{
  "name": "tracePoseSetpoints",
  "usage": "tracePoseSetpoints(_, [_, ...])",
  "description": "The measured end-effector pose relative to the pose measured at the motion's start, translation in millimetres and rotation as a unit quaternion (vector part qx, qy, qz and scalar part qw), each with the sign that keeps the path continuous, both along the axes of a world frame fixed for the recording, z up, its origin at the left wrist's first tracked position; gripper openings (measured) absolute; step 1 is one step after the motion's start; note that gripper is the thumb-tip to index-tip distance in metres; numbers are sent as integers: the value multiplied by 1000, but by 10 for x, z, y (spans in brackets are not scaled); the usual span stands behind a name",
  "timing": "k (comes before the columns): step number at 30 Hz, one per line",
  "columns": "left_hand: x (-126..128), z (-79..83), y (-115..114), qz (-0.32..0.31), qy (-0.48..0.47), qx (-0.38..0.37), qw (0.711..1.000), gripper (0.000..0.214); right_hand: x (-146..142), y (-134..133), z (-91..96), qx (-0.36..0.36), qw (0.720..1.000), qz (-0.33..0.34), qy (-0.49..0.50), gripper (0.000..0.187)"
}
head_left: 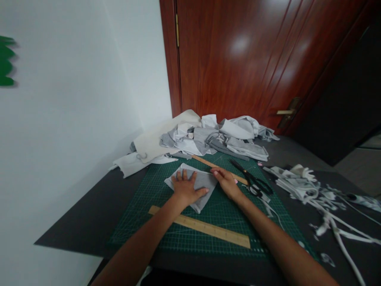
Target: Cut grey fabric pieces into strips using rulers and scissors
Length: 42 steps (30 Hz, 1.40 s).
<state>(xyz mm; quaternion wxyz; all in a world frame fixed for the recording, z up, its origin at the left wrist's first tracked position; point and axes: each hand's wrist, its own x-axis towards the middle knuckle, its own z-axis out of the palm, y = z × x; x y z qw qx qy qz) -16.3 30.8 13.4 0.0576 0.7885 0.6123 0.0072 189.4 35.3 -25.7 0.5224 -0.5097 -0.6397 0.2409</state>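
A small grey piece of fabric [202,180] lies on the green cutting mat [166,230]. My left hand [186,188] rests flat on it with fingers spread. My right hand [226,182] touches the fabric's right edge, fingers together and pressed down; nothing clear shows in them. A wooden ruler [205,227] lies on the mat just below my forearms. A second wooden ruler [208,163] lies behind the fabric. Black scissors [253,180] lie to the right of my right hand.
A heap of grey and white fabric [205,137] sits at the back of the dark table [89,214]. Cut white strips and scraps [315,198] litter the right side. A red-brown door [253,59] stands behind; a white wall [74,99] at left.
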Motion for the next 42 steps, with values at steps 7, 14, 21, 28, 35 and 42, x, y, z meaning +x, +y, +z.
tracePoseSetpoints(7, [-117,-25,157,66,21,23,997,89,-401,-472,330,71,949,174,-252,25])
tracePoseSetpoints(14, [-233,87,213,50,17,17,998,100,-712,-799,470,73,900,325,-282,23])
tracePoseSetpoints(21, [-230,69,221,-37,23,41,998,77,-484,-586,280,62,911,175,-368,66])
tracePoseSetpoints(28, [-264,58,266,-72,21,20,997,81,-644,-788,223,-57,894,206,-395,130])
tracePoseSetpoints(35, [-259,41,247,-73,40,-27,996,87,-335,-628,501,-120,879,275,-370,74])
tracePoseSetpoints(42, [-228,95,232,-65,42,-33,996,90,-84,-346,303,-68,907,196,-366,70])
